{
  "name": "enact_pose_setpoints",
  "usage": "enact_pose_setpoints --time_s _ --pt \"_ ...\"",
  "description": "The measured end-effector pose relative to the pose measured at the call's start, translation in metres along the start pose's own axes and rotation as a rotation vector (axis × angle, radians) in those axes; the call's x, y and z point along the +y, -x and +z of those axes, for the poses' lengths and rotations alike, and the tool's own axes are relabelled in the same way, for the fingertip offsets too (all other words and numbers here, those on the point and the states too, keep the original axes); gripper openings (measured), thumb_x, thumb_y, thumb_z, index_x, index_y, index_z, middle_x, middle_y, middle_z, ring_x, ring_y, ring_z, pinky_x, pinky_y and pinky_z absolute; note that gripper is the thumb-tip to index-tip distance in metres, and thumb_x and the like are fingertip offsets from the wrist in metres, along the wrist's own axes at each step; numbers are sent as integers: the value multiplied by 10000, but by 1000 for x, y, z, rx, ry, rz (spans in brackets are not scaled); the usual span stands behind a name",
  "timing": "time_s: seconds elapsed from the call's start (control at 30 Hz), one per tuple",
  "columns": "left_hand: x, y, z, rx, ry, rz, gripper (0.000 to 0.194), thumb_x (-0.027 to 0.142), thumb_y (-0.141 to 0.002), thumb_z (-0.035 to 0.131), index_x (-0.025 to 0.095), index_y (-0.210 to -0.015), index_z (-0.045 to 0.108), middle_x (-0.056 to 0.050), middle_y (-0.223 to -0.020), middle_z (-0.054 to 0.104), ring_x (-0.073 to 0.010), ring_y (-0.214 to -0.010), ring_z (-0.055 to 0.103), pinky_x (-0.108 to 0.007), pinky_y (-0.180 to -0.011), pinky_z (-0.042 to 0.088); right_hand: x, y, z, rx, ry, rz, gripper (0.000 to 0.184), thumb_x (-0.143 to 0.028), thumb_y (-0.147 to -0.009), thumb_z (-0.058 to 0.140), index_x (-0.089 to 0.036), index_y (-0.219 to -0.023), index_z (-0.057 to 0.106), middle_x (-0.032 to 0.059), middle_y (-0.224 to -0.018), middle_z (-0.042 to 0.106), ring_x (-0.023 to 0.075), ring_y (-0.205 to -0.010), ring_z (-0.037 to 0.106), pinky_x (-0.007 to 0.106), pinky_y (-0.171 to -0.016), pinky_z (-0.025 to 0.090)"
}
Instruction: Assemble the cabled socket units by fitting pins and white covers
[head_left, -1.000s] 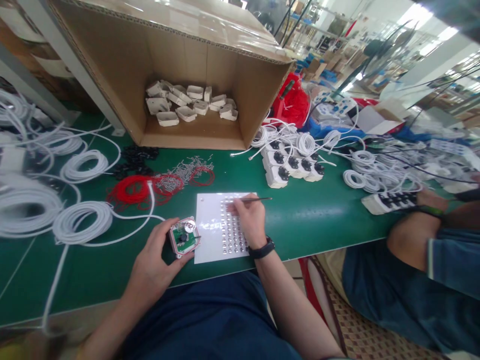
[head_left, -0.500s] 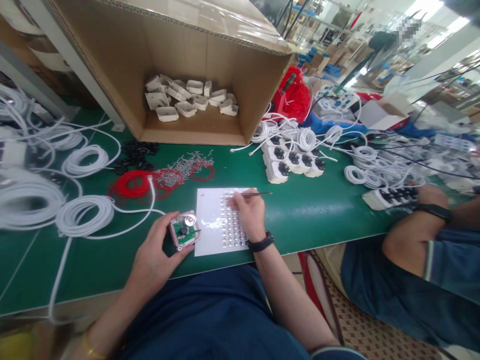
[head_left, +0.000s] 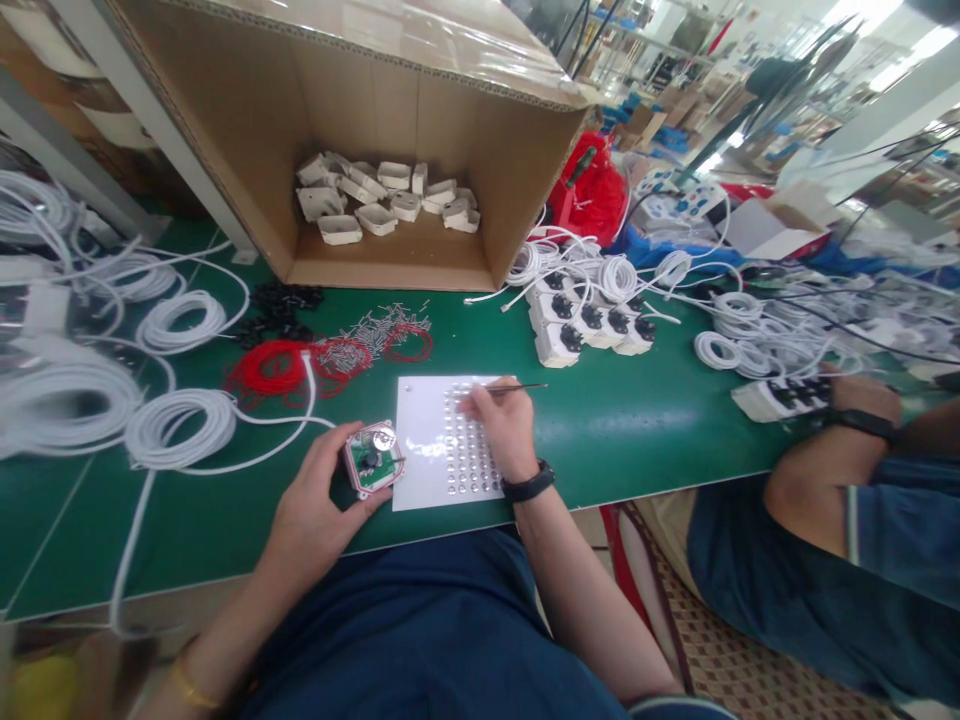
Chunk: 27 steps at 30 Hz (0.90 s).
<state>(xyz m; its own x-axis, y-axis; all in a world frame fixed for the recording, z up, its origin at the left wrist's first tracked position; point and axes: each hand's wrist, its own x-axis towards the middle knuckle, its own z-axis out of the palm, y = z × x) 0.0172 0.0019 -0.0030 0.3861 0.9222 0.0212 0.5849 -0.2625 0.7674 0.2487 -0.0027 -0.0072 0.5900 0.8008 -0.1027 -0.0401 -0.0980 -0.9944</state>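
Note:
My left hand (head_left: 319,490) grips a small white housing (head_left: 363,490) by its sides. Its open face is turned up, with a reddish seal around the rim. Inside sit a green circuit board (head_left: 385,470), a round silver disc (head_left: 383,437) and a black round part. A white cable runs to the housing from the left. Over a white sheet (head_left: 420,450), my right hand (head_left: 506,425) is closed around thin dark tweezers (head_left: 525,387), which stick out to the right. Rows of small shiny clear dots (head_left: 465,465) cover the sheet's right half; the hand hides some.
A cardboard box (head_left: 397,275) with several white shells stands behind. Coiled white cables (head_left: 180,428), red wire (head_left: 274,368), small metal pins (head_left: 375,335) and black parts (head_left: 274,310) lie left. White housings (head_left: 559,345) sit right; beyond them is a co-worker's arm (head_left: 810,490).
The whole view has shifted slightly to the right. Both hands keep nearly the same pose, the left on the housing and the right on the tweezers over the sheet.

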Motion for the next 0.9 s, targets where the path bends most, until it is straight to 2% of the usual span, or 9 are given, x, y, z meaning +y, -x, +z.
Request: enact_pose_setpoints --time_s 0.23,0.4,0.53,0.7,0.77,0.83,0.9 --pt "-4 0 1 12 50 -25 632 367 -709 676 246 -1267 405 -90 -1286 488 -276 -1180 505 -446 -1019 405 -1 1 1 27 -26 -2 214 -337 -760 659 -168 -760 528 22 -623 676 157 -560 672 245 -532 547" --pt "-1 0 0 -40 351 -122 633 282 -684 702 226 -1239 402 -105 -1283 514 -264 -1174 531 -460 -1031 400 -2 3 2 29 -88 24 228 -321 -749 676 -178 -832 519 12 -648 682 165 -583 681 258 -552 555" --pt "4 0 0 21 554 -152 637 240 -670 720 223 -1214 388 -108 -1285 503 -255 -1174 534 -440 -1018 424 0 2 -2 9 -170 34 246 -287 -728 705 -182 -839 513 18 -657 693 170 -598 690 258 -564 558" --pt "4 5 1 117 645 -58 660 191 -684 723 231 -1231 356 -107 -1290 487 -240 -1191 518 -413 -1011 436 -13 13 -6 8 -424 90 286 -263 -661 776 -182 -814 548 57 -742 728 189 -673 709 242 -579 568" --pt "3 6 2 139 653 -13 653 180 -693 721 236 -1237 363 -104 -1289 482 -238 -1191 516 -416 -1012 435 -24 28 -1 -87 -513 196 288 -289 -673 774 -188 -827 552 73 -783 735 199 -721 713 237 -586 570" --pt "2 6 2 149 632 33 629 179 -698 725 246 -1231 397 -95 -1290 472 -238 -1198 507 -417 -1026 422 -34 47 9 -243 -561 320 272 -310 -710 751 -190 -845 548 80 -797 737 203 -764 712 247 -619 574" --pt "-1 7 3 159 590 73 613 180 -701 728 263 -1230 429 -84 -1304 447 -238 -1220 483 -414 -1043 404 -41 63 23 -342 -587 368 245 -293 -727 740 -188 -826 542 70 -777 736 193 -779 709 260 -681 570"
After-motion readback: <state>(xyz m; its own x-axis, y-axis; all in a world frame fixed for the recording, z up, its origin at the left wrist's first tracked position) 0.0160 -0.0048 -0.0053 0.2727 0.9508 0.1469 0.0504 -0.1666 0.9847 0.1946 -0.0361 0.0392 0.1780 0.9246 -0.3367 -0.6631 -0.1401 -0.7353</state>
